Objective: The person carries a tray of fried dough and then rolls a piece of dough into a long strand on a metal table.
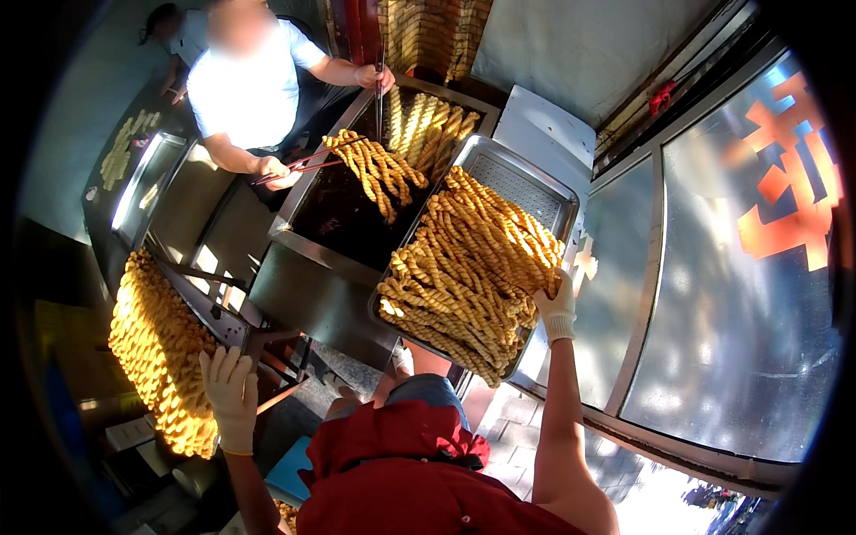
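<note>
My left hand (231, 398), in a pale knit glove, is spread with nothing in it, beside a heap of fried dough twists (160, 354) at the left. My right hand (557, 304), gloved too, is at the right edge of the metal tray (565, 200) and touches the fried dough twists (468, 267) piled there; whether its fingers close on one cannot be told. Behind the tray's left side is a deep fryer (334, 214) with dark oil. Across it a co-worker (247, 93) lifts several twists (374, 167) with long chopsticks (314, 164); more twists (428, 127) lie at the fryer's far end.
A framed glass window (742, 287) runs along the right. A metal cover (314, 294) adjoins the fryer's near side. At the far left stands a table (100, 214) with pale dough pieces and a second person (180, 40). A blue stool or box (289, 471) is low by my left arm.
</note>
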Available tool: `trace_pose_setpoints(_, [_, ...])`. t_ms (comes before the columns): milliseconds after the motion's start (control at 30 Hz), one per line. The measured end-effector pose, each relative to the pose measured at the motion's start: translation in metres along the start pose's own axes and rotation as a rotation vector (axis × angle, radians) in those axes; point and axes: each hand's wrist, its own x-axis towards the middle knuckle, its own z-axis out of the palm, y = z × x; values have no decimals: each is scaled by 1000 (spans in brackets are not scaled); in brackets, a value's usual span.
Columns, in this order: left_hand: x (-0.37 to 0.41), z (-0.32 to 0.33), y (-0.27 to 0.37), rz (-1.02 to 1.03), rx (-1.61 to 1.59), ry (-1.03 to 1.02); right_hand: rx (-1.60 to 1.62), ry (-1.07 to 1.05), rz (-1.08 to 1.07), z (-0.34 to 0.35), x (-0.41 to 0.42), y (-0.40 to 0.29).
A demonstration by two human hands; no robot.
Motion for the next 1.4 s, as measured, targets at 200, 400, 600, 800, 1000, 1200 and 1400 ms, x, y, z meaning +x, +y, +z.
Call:
trace_pose_setpoints(200, [-16, 1, -10, -30, -25, 37, 407, 63, 254, 9, -13, -51])
trace_pose_setpoints(400, [-11, -11, -27, -46, -95, 125, 197, 142, -296, -2, 23, -120])
trace_pose_setpoints(600, [23, -12, -28, -21, -240, 212, -366, 14, -753, 26, -32, -357])
trace_pose_setpoints(800, [3, 4, -25, -429, -901, 171, -175, -533, -837, 71, -118, -473])
trace_pose_setpoints(1000, [-41, 53, -41, -892, -1664, 381, 300, -988, -692, 91, -151, -474])
trace_pose_setpoints(1200, [-99, -16, -112, -947, -1894, 539, 457, -1086, -591, 182, -162, -449])
trace_pose_setpoints(1400, [-149, -56, -189, -1000, -1763, 760, 561, -1164, -401, 274, -223, -468])
